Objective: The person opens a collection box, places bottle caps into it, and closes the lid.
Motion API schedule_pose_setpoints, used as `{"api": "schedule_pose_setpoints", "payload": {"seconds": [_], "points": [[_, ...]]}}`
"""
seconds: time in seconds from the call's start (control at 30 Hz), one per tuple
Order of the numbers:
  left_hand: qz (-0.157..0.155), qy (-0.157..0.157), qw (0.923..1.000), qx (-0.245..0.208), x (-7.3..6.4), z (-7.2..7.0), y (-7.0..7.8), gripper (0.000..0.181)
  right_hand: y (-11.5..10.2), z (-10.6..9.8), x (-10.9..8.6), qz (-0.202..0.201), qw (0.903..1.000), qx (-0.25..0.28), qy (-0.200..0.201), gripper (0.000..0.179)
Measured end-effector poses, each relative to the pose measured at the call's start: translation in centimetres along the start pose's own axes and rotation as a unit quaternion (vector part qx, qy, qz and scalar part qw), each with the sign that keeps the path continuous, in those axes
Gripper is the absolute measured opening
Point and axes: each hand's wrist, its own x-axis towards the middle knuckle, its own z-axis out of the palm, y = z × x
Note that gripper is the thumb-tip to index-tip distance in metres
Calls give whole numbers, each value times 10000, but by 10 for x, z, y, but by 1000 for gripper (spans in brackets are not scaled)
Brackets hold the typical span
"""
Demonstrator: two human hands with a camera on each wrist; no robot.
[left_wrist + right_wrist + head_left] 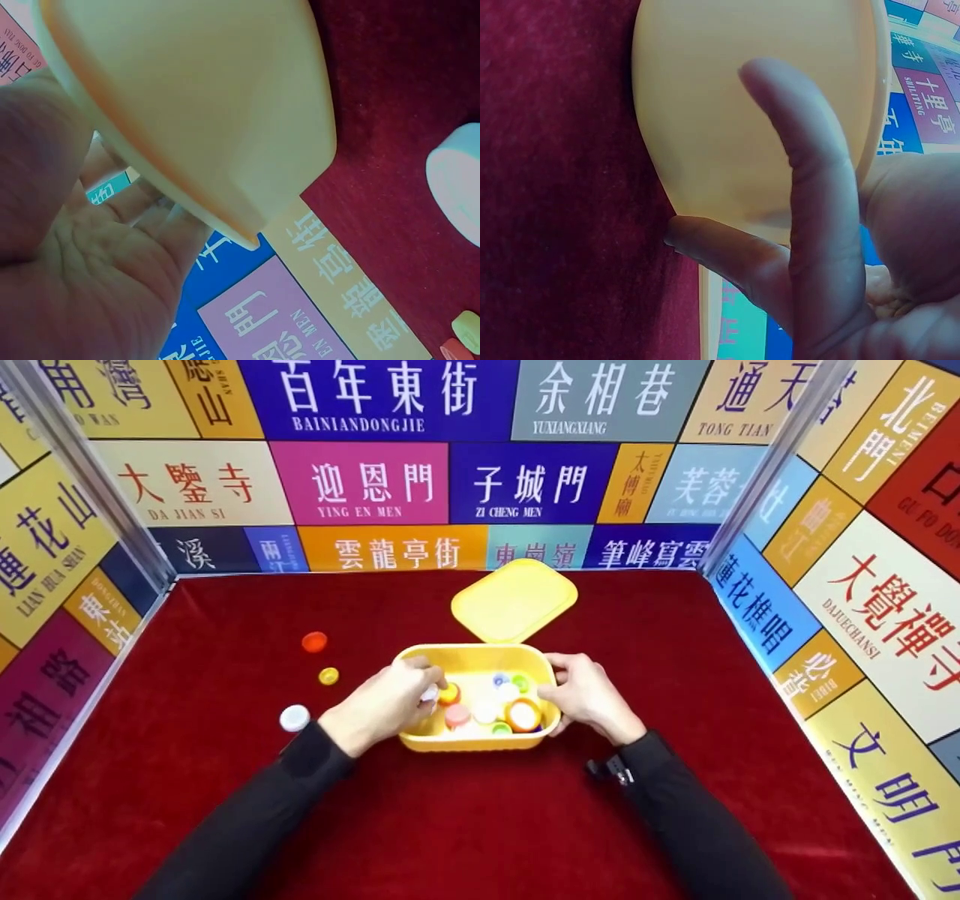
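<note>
Left hand (390, 696): fingers pinch white cap (430, 694) inside yellow tub (474, 744) — right hand (589, 694): fingers clamped on tub's end.

Bright light flooded the head view, glare bleaching the floor of the yellow tub (474, 744), while dimmer wrist views left the left hand (97, 277) shaded!

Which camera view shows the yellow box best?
The head view: it takes in the yellow box from end to end, with coloured pieces inside, though the left hand and right hand hide parts. Both wrist views crop it at the top; in the right wrist's, fingers also block some.
</note>
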Motion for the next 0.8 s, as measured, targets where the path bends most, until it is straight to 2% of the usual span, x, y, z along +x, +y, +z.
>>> {"api": "schedule_pose_setpoints", "payload": {"seconds": [0.2, 0.53, 0.8], "points": [[-67, -18, 10000, -48, 0, 0, 1, 21, 1, 1, 1, -32, 10000, -21, 31, 65], [94, 303, 9995, 59, -1, -1, 0, 20, 1, 1, 1, 24, 10000, -79, 42, 65], [110, 437, 9990, -19, 1, -9, -4, 23, 0, 1, 1, -50, 9998, -158, 51, 66]]}}
